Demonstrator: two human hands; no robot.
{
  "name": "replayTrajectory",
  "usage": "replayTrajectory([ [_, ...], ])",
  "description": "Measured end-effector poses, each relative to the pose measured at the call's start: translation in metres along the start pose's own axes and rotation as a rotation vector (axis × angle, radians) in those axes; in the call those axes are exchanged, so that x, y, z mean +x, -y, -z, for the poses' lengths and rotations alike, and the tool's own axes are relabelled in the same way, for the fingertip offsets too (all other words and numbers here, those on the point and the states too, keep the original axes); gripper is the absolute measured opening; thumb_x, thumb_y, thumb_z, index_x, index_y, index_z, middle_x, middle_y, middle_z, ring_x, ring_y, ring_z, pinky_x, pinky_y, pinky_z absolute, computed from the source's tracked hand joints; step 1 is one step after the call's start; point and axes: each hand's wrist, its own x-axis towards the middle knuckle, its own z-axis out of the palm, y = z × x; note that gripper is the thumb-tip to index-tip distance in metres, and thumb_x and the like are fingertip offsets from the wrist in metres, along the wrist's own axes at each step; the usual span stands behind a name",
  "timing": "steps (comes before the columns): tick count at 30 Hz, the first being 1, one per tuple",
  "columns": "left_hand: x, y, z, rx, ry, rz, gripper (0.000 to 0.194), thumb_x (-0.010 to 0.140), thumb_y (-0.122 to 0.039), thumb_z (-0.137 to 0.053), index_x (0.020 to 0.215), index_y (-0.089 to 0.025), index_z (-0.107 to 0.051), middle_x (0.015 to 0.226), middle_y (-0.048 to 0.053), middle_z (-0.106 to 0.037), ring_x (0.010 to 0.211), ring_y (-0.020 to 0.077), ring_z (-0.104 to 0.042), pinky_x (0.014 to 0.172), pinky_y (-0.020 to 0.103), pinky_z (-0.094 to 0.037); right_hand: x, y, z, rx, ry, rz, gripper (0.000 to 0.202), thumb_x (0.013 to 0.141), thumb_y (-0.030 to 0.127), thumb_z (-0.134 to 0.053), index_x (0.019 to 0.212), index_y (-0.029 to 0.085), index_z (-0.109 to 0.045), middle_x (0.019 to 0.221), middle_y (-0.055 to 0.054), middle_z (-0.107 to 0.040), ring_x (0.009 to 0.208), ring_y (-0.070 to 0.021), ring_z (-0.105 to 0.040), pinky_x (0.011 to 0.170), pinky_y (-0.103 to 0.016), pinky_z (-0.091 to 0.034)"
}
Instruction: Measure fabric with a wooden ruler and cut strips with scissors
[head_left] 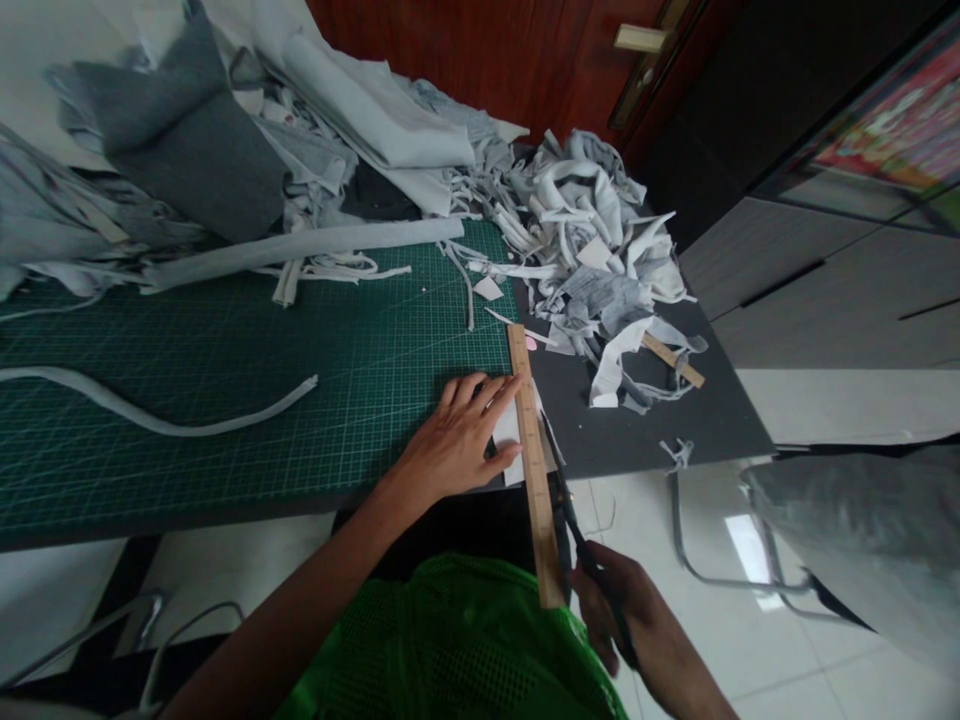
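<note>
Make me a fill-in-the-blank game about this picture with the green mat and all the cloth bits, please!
The mat has a pattern of thin lines that make a ____.
The left hand lies flat beside the long wooden ____.
The scissors are held in the ____ hand.
The metal handle is on the reddish-brown ____.

Missing words: grid; ruler; right; door.
</note>
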Motion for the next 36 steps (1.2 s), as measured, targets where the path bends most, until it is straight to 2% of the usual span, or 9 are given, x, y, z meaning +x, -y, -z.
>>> replayTrajectory([
  [2, 0.0, 0.0, 0.0, -0.004, -0.002, 0.001, 0.08, 0.101, -0.047, -0.055, 0.166, -0.015, -0.02, 0.158, 0.012, -0.048, 0.138, 0.0335, -0.041, 0.117, 0.05, -0.032, -0.002, 0.003, 0.0, 0.01, -0.013, -0.007, 0.057, 0.076, 0.071, -0.075, 0.086, 0.021, -0.051, 0.055, 0.008, -0.048, 0.037, -0.0073, -0.041, 0.037, -0.021, -0.031],
  [6, 0.0, -0.001, 0.001, -0.016, -0.004, -0.003, 0.081, 0.101, -0.046, -0.055, 0.167, -0.015, -0.019, 0.158, 0.013, -0.048, 0.138, 0.0335, -0.04, 0.118, 0.05, -0.031, -0.002, 0.006, 0.001, 0.027, 0.044, 0.011, 0.056, 0.08, 0.072, -0.073, 0.084, 0.02, -0.052, 0.053, 0.01, -0.042, 0.037, -0.0065, -0.039, 0.037, -0.02, -0.033],
  [10, 0.0, -0.001, 0.001, -0.024, -0.01, -0.007, 0.083, 0.101, -0.045, -0.056, 0.167, -0.017, -0.016, 0.159, 0.012, -0.047, 0.137, 0.034, -0.041, 0.117, 0.051, -0.032, 0.003, -0.003, 0.0, 0.012, 0.088, 0.043, 0.058, 0.082, 0.075, -0.07, 0.079, 0.02, -0.051, 0.049, 0.01, -0.04, 0.035, -0.0064, -0.038, 0.035, -0.019, -0.031],
  [15, 0.0, -0.001, 0.001, -0.015, -0.004, -0.002, 0.084, 0.1, -0.045, -0.057, 0.167, -0.016, -0.015, 0.159, 0.012, -0.047, 0.138, 0.0339, -0.04, 0.118, 0.05, -0.031, 0.004, -0.018, -0.004, 0.039, 0.004, 0.053, 0.064, 0.078, 0.083, -0.066, 0.08, 0.021, -0.052, 0.048, 0.01, -0.039, 0.034, -0.0065, -0.035, 0.033, -0.02, -0.03],
  [18, 0.0, -0.001, 0.001, -0.013, -0.006, -0.008, 0.085, 0.1, -0.045, -0.058, 0.167, -0.016, -0.015, 0.159, 0.012, -0.046, 0.137, 0.0337, -0.041, 0.117, 0.05, -0.031, 0.003, -0.02, -0.006, 0.038, 0.012, 0.04, 0.066, 0.078, 0.085, -0.064, 0.083, 0.02, -0.054, 0.05, 0.01, -0.04, 0.035, -0.0068, -0.037, 0.033, -0.02, -0.032],
  [27, 0.0, -0.001, 0.001, -0.028, 0.002, 0.001, 0.081, 0.1, -0.046, -0.058, 0.165, -0.013, -0.022, 0.159, 0.012, -0.046, 0.138, 0.0335, -0.039, 0.118, 0.049, -0.03, 0.006, -0.022, -0.006, 0.044, 0.017, 0.03, 0.064, 0.08, 0.084, -0.063, 0.079, 0.021, -0.051, 0.046, 0.011, -0.038, 0.031, -0.0059, -0.034, 0.031, -0.019, -0.028],
  [30, 0.0, -0.001, 0.002, -0.027, 0.002, 0.002, 0.08, 0.1, -0.046, -0.058, 0.165, -0.014, -0.022, 0.159, 0.012, -0.047, 0.138, 0.0337, -0.04, 0.118, 0.05, -0.03, 0.004, -0.016, -0.003, 0.038, 0.045, 0.009, 0.063, 0.079, 0.081, -0.067, 0.082, 0.021, -0.052, 0.047, 0.01, -0.041, 0.031, -0.0067, -0.036, 0.032, -0.02, -0.03],
  [33, 0.0, -0.001, 0.002, -0.027, -0.001, -0.002, 0.08, 0.1, -0.045, -0.058, 0.165, -0.014, -0.022, 0.16, 0.012, -0.046, 0.138, 0.0335, -0.039, 0.118, 0.049, -0.03, 0.002, -0.005, -0.001, 0.028, 0.001, -0.006, 0.061, 0.076, 0.078, -0.073, 0.086, 0.02, -0.053, 0.05, 0.009, -0.044, 0.034, -0.0074, -0.04, 0.034, -0.02, -0.03],
  [36, 0.0, 0.0, 0.002, -0.035, -0.011, -0.013, 0.081, 0.1, -0.045, -0.057, 0.167, -0.017, -0.019, 0.16, 0.011, -0.046, 0.137, 0.0333, -0.04, 0.118, 0.049, -0.031, 0.003, 0.001, -0.001, 0.017, 0.03, 0.005, 0.062, 0.075, 0.079, -0.072, 0.082, 0.02, -0.053, 0.048, 0.01, -0.042, 0.034, -0.0076, -0.039, 0.035, -0.021, -0.03],
])
